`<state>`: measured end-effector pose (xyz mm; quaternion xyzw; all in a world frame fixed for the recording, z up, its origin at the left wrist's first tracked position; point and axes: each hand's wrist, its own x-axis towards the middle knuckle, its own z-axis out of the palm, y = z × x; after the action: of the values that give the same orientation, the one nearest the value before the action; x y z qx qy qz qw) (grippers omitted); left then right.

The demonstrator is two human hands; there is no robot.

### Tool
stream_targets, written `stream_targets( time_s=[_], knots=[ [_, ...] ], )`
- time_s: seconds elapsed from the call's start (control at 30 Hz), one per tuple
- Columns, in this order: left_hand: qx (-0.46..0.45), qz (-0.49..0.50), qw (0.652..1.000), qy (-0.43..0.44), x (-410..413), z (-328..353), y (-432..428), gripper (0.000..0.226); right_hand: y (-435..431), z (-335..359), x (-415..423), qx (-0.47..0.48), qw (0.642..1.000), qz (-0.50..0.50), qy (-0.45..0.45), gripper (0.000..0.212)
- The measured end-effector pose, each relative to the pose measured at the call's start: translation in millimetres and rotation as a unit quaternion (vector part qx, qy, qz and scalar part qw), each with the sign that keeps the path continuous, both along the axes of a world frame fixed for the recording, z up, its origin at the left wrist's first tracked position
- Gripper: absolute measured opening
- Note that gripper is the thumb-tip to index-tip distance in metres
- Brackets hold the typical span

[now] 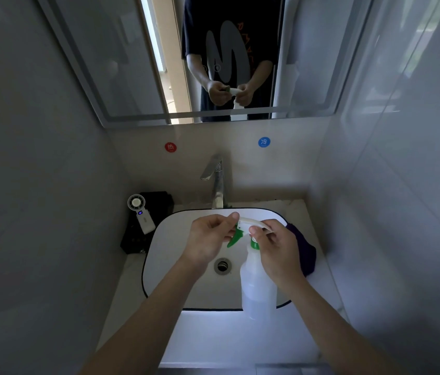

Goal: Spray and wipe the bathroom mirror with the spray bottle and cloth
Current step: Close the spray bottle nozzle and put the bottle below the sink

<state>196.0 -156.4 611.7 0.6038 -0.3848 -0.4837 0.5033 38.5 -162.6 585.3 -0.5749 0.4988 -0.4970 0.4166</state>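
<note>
While the right hand (278,255) curls round the neck of the spray bottle (258,290), its clear body hangs below that grip, over the white sink (170,266). Just left of the grip, the left hand (208,239) pinches the nozzle end of the sprayer head, the green trigger (233,240) pointing down between the hands. Behind and right of the grip, a dark purple cloth (306,253) lies on the counter (329,288) against the sink rim. Farther back stands the tap (217,185), and above it the mirror (121,63) reflects both hands.
</note>
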Motion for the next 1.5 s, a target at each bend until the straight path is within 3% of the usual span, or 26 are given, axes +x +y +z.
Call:
stream_targets(
  time_s=[0.27,0.47,0.57,0.63,0.77,0.97,1.13,1.23,1.37,1.5],
  knots=[
    [-0.023,-0.013,0.999,0.032,3,1,-5,0.008,-9,-2,1,0.006,1.0,0.002,0.004,0.014],
    [-0.008,-0.026,0.996,0.086,2,0,-9,0.012,-16,-5,-3,-0.003,1.0,0.012,0.014,0.022],
    [0.012,-0.015,0.993,0.119,1,0,-12,0.024,-18,-5,-3,-0.009,1.0,0.016,0.011,0.023],
    [0.015,0.001,0.995,0.1,-2,-1,-12,0.03,-18,-6,-2,-0.011,1.0,0.018,0.004,0.024],
    [0.001,0.032,0.999,0.037,-8,-3,-11,0.021,-20,-8,-2,0.001,1.0,0.025,-0.012,0.022],
    [-0.018,0.02,0.998,0.057,-5,-4,-13,0.005,-24,-8,0,0.01,1.0,0.022,-0.007,0.023],
    [-0.001,0.001,0.992,0.123,-1,-13,-16,0.011,-28,-10,2,0.028,0.999,0.016,-0.01,0.02],
    [0.008,-0.005,0.986,0.167,-1,-17,-17,0.035,-28,-11,3,0.033,0.999,0.022,-0.016,0.017],
    [0.003,0.008,0.993,0.117,-2,-17,-18,0.05,-29,-12,6,0.037,0.999,0.027,-0.022,0.02],
    [-0.013,-0.005,0.999,0.037,6,-7,-21,0.03,-30,-13,9,0.036,0.999,0.019,-0.019,0.021]
  ],
)
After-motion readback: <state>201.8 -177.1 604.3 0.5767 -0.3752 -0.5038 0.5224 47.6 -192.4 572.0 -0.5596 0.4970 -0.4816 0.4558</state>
